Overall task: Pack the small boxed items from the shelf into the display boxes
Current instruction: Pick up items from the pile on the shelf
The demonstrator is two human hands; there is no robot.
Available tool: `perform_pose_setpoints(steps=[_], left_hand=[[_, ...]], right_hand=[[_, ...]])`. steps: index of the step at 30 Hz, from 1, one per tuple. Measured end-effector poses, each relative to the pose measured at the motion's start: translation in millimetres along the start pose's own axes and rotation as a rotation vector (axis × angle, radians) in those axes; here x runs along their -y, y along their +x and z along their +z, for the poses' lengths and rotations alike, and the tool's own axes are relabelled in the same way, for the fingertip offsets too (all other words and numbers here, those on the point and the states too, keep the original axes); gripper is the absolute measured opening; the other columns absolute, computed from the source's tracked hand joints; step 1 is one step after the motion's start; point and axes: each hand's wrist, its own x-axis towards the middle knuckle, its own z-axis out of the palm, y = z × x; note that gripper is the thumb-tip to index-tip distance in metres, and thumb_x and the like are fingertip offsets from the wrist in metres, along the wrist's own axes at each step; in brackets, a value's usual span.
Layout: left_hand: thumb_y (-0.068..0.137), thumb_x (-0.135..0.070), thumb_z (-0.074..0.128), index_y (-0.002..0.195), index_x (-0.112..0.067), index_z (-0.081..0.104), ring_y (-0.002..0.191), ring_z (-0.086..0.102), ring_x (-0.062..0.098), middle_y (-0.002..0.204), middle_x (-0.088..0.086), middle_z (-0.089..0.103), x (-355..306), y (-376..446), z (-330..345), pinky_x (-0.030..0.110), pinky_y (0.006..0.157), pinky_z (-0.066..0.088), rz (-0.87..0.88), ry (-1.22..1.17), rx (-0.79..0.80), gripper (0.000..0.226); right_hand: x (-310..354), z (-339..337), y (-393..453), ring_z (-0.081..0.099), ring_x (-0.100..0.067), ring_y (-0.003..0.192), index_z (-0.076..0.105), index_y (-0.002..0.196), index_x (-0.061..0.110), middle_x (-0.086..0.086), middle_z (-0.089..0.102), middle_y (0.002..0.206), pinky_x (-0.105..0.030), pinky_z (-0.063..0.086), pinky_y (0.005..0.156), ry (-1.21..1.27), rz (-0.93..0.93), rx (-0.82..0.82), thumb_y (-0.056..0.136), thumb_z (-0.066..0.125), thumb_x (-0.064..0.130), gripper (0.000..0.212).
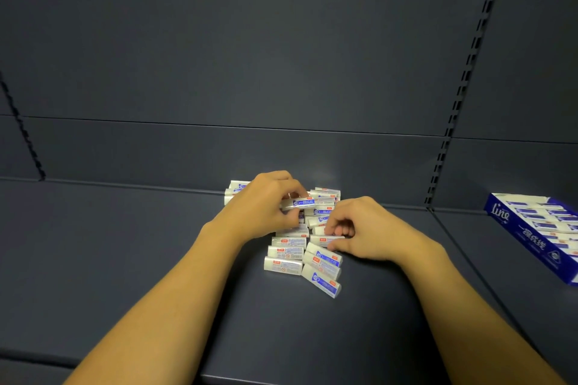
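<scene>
Shelf (125, 259): dark grey metal, with a back panel of the same colour rising behind it.
Loose boxes (300, 247): a pile of small white-and-blue boxes lies at the centre of the shelf, running from about 12 o'clock near the back panel down to 6 o'clock; most lie flat, side by side or overlapping.
Left hand (266, 206): over the 11 o'clock part of the pile, fingers curled round one small box (305, 202), which it holds lengthways above the others.
Right hand (362, 228): at the 3 o'clock edge of the pile, fingers curled and pinching another box (325, 239) that lies on the shelf.
Display box (506, 219): blue, open-topped, at 3 o'clock on the neighbouring shelf section, well apart from the pile and cut off by the frame edge.
Display box contents: rows of the same small boxes (544, 222) lie packed inside it, filling the part in view.
</scene>
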Motion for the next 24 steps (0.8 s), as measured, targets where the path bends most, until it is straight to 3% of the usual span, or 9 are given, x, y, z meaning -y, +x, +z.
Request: perform_pose_setpoints(steps=[7,12,19,24], left_hand=[[0.081,-0.028,0.071,0.112,-0.029,0.071,0.089,0.056,0.006,0.100,-0.012,0.061,3,0,2,0.028,0.079,0.051,-0.007,0.028,-0.020,0.031],[0.079,-0.024,0.073,0.112,-0.024,0.072,0.088,0.059,0.008,0.099,-0.010,0.063,-1,-3,1,0.029,0.079,0.052,-0.048,-0.008,-0.022,0.033],[0.082,-0.026,0.065,0.114,-0.019,0.068,0.090,0.058,0.014,0.103,-0.005,0.063,-21,-4,-10,0.032,0.077,0.052,0.006,0.168,0.080,0.032],[0.083,-0.025,0.068,0.113,-0.018,0.064,0.093,0.056,0.016,0.109,-0.003,0.062,-31,12,-17,0.028,0.074,0.044,0.034,0.258,0.135,0.031]], right_hand=[[-2,-4,-5,0.060,-0.001,0.073,0.071,0.085,0.027,0.012,0.066,0.081,-0.016,0.049,0.066,-0.032,0.010,-0.123,0.080,0.081,0.032,0.012],[-1,-6,-9,0.060,-0.005,0.072,0.069,0.085,0.024,0.012,0.064,0.080,-0.022,0.051,0.067,0.010,0.051,-0.202,0.079,0.081,0.028,0.013],[2,-24,-18,0.056,-0.014,0.082,0.059,0.088,0.025,0.010,0.059,0.087,-0.028,0.047,0.072,-0.152,0.142,-0.239,0.084,0.077,0.023,0.018],[7,-33,-32,0.054,-0.015,0.092,0.066,0.108,0.019,0.006,0.055,0.096,-0.029,0.048,0.084,-0.189,0.257,-0.233,0.082,0.081,0.018,0.029]])
